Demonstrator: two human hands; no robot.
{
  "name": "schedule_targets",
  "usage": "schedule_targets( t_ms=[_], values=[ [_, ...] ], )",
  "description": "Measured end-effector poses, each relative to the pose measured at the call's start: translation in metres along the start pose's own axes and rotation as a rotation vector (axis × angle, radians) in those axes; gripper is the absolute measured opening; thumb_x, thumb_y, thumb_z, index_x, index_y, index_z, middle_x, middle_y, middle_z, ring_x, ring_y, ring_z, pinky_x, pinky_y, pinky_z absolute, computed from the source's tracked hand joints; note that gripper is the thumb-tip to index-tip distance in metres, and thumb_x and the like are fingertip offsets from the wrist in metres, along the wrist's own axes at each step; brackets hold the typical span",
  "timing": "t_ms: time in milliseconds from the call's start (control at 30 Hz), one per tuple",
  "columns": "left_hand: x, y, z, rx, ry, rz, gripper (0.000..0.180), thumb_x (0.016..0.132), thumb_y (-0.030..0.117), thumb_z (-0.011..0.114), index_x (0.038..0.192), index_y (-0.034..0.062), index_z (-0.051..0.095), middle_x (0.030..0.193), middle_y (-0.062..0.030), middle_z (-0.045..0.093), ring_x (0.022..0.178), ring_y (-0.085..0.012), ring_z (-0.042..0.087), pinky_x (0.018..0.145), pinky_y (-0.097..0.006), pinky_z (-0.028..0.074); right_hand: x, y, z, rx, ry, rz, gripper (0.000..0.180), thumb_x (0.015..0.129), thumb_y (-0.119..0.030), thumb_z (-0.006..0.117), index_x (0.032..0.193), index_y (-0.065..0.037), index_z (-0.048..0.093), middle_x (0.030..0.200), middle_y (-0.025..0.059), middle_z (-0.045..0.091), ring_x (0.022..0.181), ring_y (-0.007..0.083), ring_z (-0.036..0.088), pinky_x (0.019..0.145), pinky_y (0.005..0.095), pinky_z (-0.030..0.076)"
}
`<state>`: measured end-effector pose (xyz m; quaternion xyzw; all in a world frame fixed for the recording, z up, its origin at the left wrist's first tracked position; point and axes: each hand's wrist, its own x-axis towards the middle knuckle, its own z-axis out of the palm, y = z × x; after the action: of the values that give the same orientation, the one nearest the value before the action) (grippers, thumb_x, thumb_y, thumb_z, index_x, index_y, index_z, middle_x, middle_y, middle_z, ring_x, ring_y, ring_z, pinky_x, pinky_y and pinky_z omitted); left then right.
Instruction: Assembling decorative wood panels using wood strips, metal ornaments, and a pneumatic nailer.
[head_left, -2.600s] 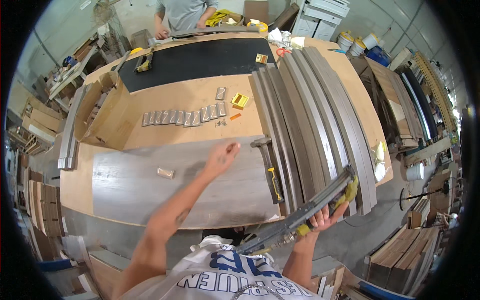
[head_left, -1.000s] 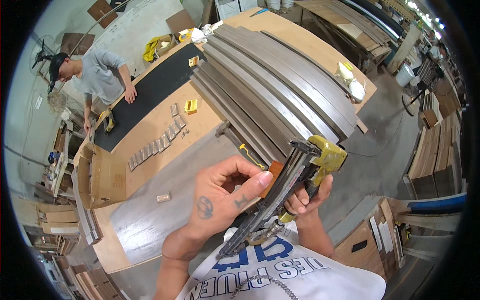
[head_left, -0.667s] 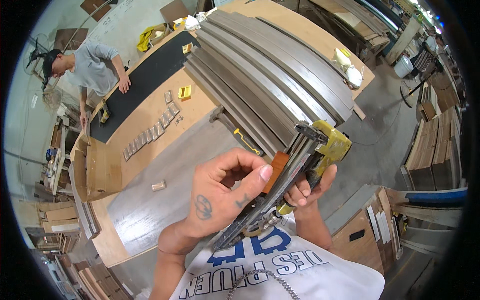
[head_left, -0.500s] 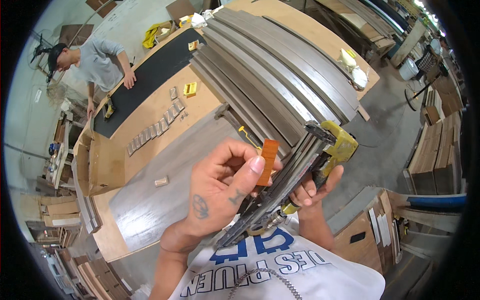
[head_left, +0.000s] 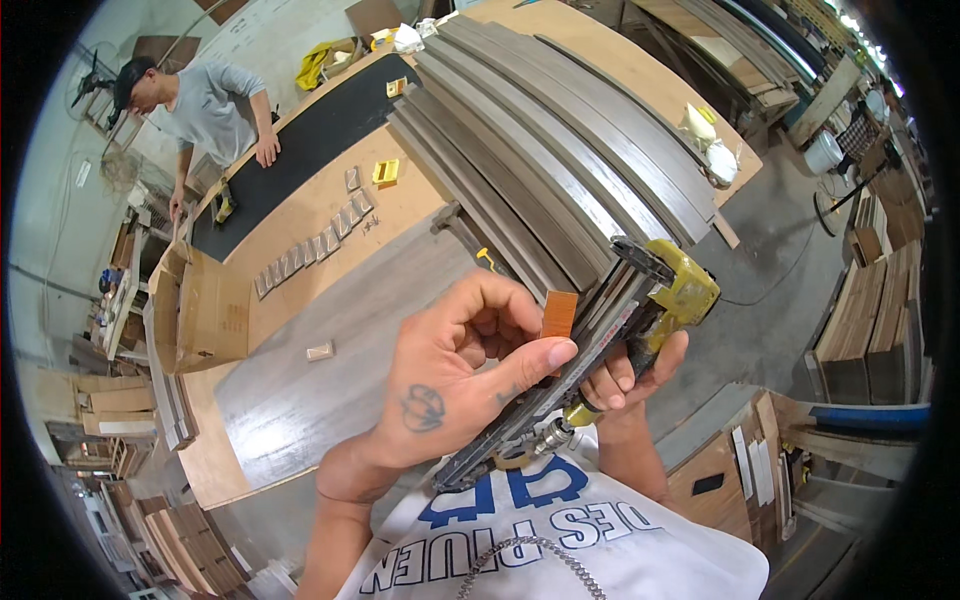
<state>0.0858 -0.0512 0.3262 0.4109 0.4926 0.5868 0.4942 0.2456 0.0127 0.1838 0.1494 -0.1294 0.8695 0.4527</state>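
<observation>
My left hand [head_left: 440, 375] pinches a short, flat, copper-orange strip of collated nails [head_left: 559, 314] between thumb and fingers. The strip stands nearly upright beside the long, dark magazine of a yellow-and-black nail gun [head_left: 690, 285]. My right hand [head_left: 640, 378] is wrapped round the gun's grip, with the gun slanting across my front and its yellow head up at the right. An air fitting [head_left: 552, 436] shows at the lower end of the grip. Whether the strip touches the magazine I cannot tell.
A grey panel [head_left: 300, 400] lies on the wooden table before me, bearing a small block [head_left: 320, 350]. Beyond are several small packets [head_left: 315, 245], a yellow box [head_left: 385, 172] and stacked grey boards [head_left: 560, 130]. A person [head_left: 205, 105] stands at far left by a black panel and cardboard box [head_left: 215, 315].
My left hand has shifted slightly right, carrying the nail strip closer to the magazine; less of the strip shows above my thumb. My right hand keeps its grip on the nail gun.
</observation>
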Motion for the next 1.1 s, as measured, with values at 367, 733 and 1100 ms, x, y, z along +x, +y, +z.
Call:
schedule_targets(
  t_ms=[367, 733, 1100],
  values=[
    [0.002, 0.015, 0.013, 0.355, 0.014, -0.088, 0.011, 0.087, 0.006, 0.079, 0.09, -0.0024, 0.071, 0.08, -0.0067, 0.072, 0.073, -0.0089, 0.066, 0.065, -0.023, 0.053, -0.003, -0.005, 0.001, 0.004, -0.013, -0.003, 0.082, 0.094, -0.067, 0.054, 0.135, 0.004, 0.05, 0.067, 0.0003, 0.066, 0.049, 0.0078, 0.061, 0.043, 0.0198, 0.048],
    [0.008, 0.017, 0.015, 0.329, -0.037, -0.078, 0.013, 0.088, 0.008, 0.08, 0.086, -0.0009, 0.07, 0.076, -0.005, 0.07, 0.069, -0.0066, 0.063, 0.062, -0.021, 0.049, -0.006, -0.01, 0.005, -0.018, -0.007, 0.001, 0.087, 0.095, -0.067, 0.053, 0.146, 0.003, 0.04, 0.068, 0.0001, 0.065, 0.05, 0.0081, 0.06, 0.044, 0.0212, 0.047],
    [0.014, 0.01, 0.008, 0.22, -0.112, -0.13, 0.016, 0.085, 0.009, 0.082, 0.083, 0.0012, 0.068, 0.074, -0.002, 0.067, 0.068, -0.0056, 0.06, 0.06, -0.021, 0.046, -0.006, -0.012, 0.01, -0.022, 0.03, -0.015, 0.088, 0.095, -0.065, 0.055, 0.145, 0.006, 0.04, 0.065, 0.0, 0.064, 0.047, 0.0076, 0.058, 0.041, 0.0212, 0.046]
  ],
)
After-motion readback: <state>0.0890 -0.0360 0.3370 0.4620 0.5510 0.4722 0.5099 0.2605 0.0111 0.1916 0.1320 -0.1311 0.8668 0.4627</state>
